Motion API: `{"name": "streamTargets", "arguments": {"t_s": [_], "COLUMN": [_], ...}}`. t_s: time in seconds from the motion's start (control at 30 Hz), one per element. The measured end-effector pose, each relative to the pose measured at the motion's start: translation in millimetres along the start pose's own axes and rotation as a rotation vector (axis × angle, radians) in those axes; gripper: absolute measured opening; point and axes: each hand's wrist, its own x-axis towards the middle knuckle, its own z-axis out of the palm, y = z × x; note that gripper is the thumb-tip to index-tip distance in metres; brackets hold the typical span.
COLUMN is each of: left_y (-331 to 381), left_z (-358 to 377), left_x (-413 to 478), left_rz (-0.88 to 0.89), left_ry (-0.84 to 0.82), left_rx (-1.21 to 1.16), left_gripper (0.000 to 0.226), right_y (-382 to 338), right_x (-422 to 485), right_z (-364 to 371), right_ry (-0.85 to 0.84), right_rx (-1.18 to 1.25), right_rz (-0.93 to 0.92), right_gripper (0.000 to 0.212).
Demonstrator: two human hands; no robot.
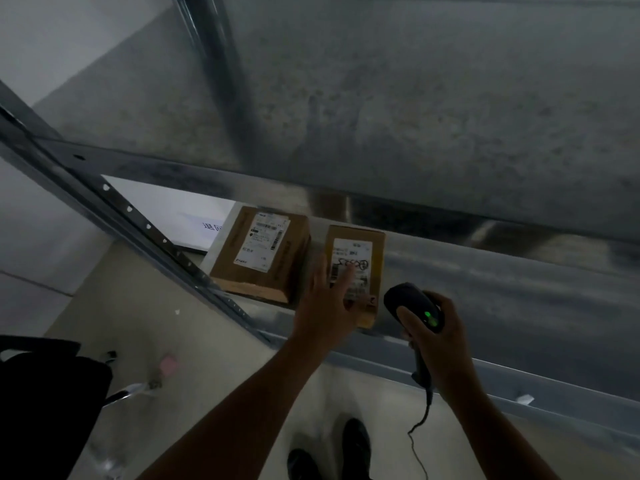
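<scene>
Two boxes in head view. Left hand (327,303) is open, fingers spread over the small box (356,233) and part of its label (353,252). Right hand (440,344) grips the scanner (403,299), just right of that box. Suggest: clear fingers off the barcode, steady the box by its edge, then aim. The bigger box (263,251) sits left of the left hand.

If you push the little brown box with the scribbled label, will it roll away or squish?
The small box has flat sides, so it would probably slide on the metal shelf, not roll. Its cardboard edges look crisp, so it is likely stiff. It rests on a broad face, so tipping seems unlikely.
</scene>
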Motion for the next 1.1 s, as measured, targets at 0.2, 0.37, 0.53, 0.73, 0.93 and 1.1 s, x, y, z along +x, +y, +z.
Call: {"name": "streamTargets", "arguments": {"t_s": [0.2,0.37,0.53,0.73,0.93,1.1], "left_y": [-7,-28,-26,-31,-28,-25], "left_z": [-1,-11,-2,7,6,-9], "left_x": [3,12,9,5,-12,-41], "left_rz": [-0.068,-0.12,-0.096,-0.084,0.063,0.176], "left_ry": [0.106,-0.114,-0.19,-0.19,-0.18,-0.187], "left_rx": [-0.395,-0.75,-0.891,-0.967,-0.966,-0.973], "left_gripper": [0.083,0.078,0.05,0.066,0.107,0.119], "right_y": [6,13,21,22,16,4], "right_x": [10,14,15,16,-1,-43], "right_z": [-11,-11,-5,-1,-6,-1], "right_ry": [0.06,0.02,-0.009,0.035,0.057,0.122], "right_rx": [0.08,0.067,0.085,0.067,0.007,-0.019], "right_rz": [0.02,0.064,0.105,0.116,0.068,0.018], "right_gripper": [0.053,0.057,0.043,0.043,0.038,0.042]}}
